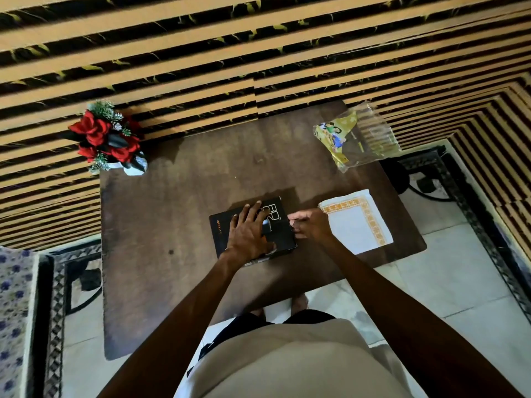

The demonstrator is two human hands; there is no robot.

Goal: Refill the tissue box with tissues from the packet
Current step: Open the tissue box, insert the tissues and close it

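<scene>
The left hand (247, 231) lies flat and spread on top of the black box (253, 229), fingers fanned, pressing it down rather than closing on anything; the right hand (309, 225) sits at the box's right edge with its fingers curled in a narrow pinch, and whether it holds a flap or only touches the side cannot be told from here. The box sits near the middle of the brown table (172, 225), toward the near edge. Just right of it, touching or nearly touching the right hand, lies the stack of white tissues (356, 222) with an orange border, already out of the packet (356, 136), which lies crumpled and apparently empty at the far right corner. A pot of red flowers (106, 139) stands at the far left corner, well clear. The step in hand looks like opening the box at its side so the stack can go in. To do it well, the left palm should hold the box steady without crushing the lid, while the right fingers ease the end flap out gently so the card does not tear. The stack then wants lifting whole, squared and kept flat, and slid in without its edges catching.
</scene>
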